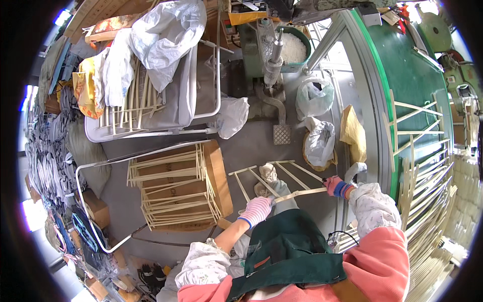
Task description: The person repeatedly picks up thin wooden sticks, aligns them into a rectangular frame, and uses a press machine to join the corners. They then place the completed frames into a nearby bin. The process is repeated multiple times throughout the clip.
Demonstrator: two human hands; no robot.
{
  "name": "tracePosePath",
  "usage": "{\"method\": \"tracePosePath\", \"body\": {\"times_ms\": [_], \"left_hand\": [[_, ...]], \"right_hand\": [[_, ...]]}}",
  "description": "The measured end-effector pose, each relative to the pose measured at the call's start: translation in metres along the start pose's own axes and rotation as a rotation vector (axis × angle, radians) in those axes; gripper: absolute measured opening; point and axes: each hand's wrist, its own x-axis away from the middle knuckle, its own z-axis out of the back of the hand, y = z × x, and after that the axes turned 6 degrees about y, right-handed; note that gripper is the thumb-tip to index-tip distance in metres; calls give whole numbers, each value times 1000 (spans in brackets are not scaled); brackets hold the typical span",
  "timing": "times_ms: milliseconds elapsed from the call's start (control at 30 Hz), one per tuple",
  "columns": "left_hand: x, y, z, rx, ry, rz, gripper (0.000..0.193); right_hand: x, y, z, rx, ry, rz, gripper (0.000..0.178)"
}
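I hold a frame of thin pale wooden slats (274, 177) above my lap and my dark green apron (287, 251). My left hand (256, 209), in a pink and white knit glove, grips the frame's near slat at its left end. In a red and blue glove, my right hand (334, 186) grips the same slat at its right end. The frame's other slats fan away from me over the grey floor.
A stack of similar slat frames (173, 189) lies on a cardboard box to my left. More frames rest on a white cart (146, 108) beyond it. A green machine table (407, 70) with slats leaning on it stands at my right. Plastic bags (317, 121) sit ahead.
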Motion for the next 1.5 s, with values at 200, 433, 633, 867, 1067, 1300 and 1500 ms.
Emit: {"method": "tracePosePath", "body": {"times_ms": [200,433,633,867,1067,1300,1500], "left_hand": [[11,-6,5,167,87,146,26],[5,-6,-1,191,110,77,28],[0,-1,-2,148,-16,181,28],[11,-53,23,165,92,188,28],[13,-63,27,157,66,156,44],[9,-36,37,175,99,103,48],[-13,-32,48,119,175,122,54]], "right_hand": [[-55,8,11,211,-33,140,5],[-56,40,-8,108,-56,294,7],[-58,57,-81,2673,268,1361,22],[-98,12,-45,2966,205,1658,11],[-90,0,15,3067,429,1773,10],[-77,26,13,2880,465,2039,14],[-96,64,4,3014,423,1913,15]]}}
